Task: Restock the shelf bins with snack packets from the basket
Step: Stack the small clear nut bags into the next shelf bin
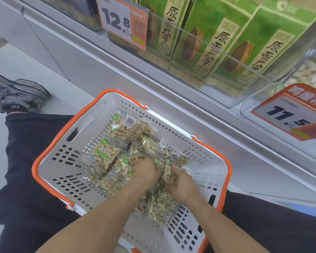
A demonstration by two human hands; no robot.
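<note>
A white basket with an orange rim [62, 136] sits on the floor between my knees, holding several clear packets of peanuts [104, 156]. Both my hands are down inside it. My left hand [146, 172] grips packets in the middle of the pile, fingers curled into them. My right hand [181, 185] holds one upright peanut packet [169, 175] pressed between the two hands. Above, a clear shelf bin [217, 57] holds green seed boxes [204, 42].
Price tags reading 12.8 [120, 21] and 11.5 [288, 114] hang on the shelf front. A further clear bin with peanuts [306, 70] is at the right. The grey shelf ledge [153, 84] runs diagonally. My shoe [16, 92] lies on the white floor at left.
</note>
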